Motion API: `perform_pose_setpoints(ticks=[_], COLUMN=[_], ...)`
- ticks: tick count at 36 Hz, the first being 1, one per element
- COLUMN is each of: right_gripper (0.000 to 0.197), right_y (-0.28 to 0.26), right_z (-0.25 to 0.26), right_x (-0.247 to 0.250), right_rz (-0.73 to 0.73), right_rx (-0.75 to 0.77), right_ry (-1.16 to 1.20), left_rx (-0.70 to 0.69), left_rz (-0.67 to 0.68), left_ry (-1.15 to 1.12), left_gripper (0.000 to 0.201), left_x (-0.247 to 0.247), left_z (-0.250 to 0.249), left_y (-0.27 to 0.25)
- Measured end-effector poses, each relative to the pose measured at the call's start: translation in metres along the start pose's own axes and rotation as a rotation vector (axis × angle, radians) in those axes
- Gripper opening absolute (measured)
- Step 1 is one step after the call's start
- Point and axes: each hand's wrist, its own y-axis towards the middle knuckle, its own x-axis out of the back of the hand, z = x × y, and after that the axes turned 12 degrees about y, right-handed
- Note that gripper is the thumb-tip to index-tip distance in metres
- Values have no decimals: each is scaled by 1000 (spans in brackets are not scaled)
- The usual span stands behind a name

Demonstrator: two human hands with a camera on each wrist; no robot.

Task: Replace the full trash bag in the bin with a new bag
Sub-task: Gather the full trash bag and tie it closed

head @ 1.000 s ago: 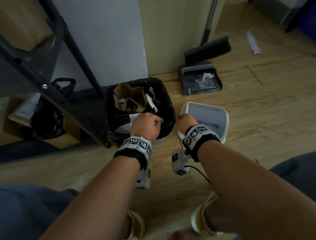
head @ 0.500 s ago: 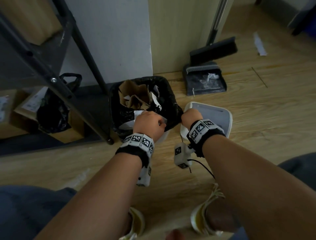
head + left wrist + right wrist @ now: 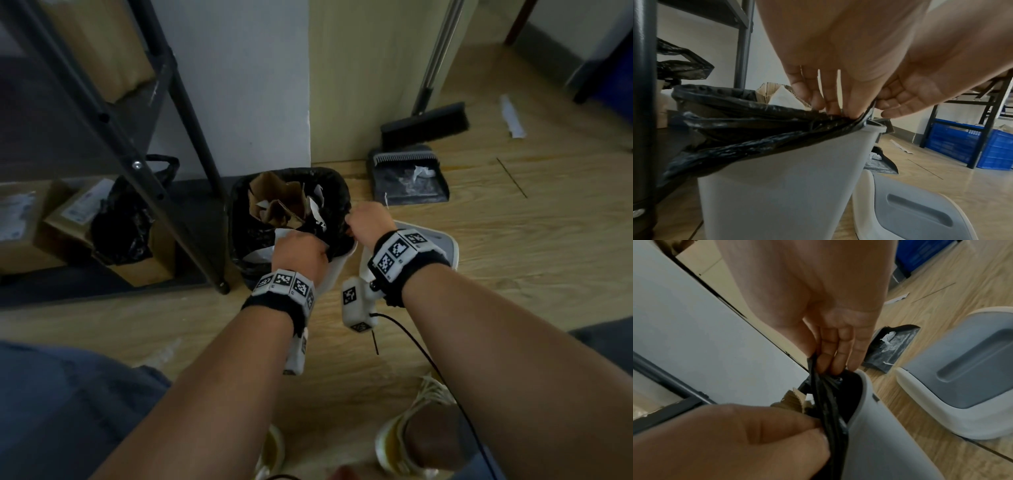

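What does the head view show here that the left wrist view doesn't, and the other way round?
Only the head view shows the broom, the boxes under the shelf, and both wristbands. Only the left wrist view shows the blue crates and the bin wall bared where the bag edge is peeled up. Both show the left hand and right hand gripping the bag edge, the cardboard inside, the lid and the dustpan.

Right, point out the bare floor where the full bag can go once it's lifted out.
Bare wood floor lies right of the bin lid, below the dustpan. Another bare patch lies left of the left hand, before the shelf leg. Beside the bin it is crowded.
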Motion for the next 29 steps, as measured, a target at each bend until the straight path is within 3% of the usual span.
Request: perform_pose_setpoints(ticks=[3,8,10,13,15,17,24,27,29], right_gripper=[32,32,31,24,28,31,28,31,39], right_y=[2,4,8,10,10,4,-4,-7,-11], right_z=[4,12,14,18,19,23,34,42,47], right_x=[2,7,7,8,9,12,15,14,16], right_rz=[-76,-144,-134,-201,-274,-263,-267,-342,-419], right_rx=[-20,-100,-125,-182,-234,-263,-287,-262,-168], right_ry=[163,391,441,688,787,851,748,660,561], left_rx=[-3,25,50,86,133,174,279,255,221], left_rz=[-22,-24,-29,-46,-30,-45,-6,-81,-133], left_ry=[11,62,63,72,130,192,304,300,306], left_gripper=[24,46,43,10,24,25,17,17,17], left_x=[4,8,7,7,7,9,18,23,27], left_z=[4,14,16,19,24,33,59,59,58], left_y=[-4,-8,-8,-7,-6,-6,-12,-12,-9])
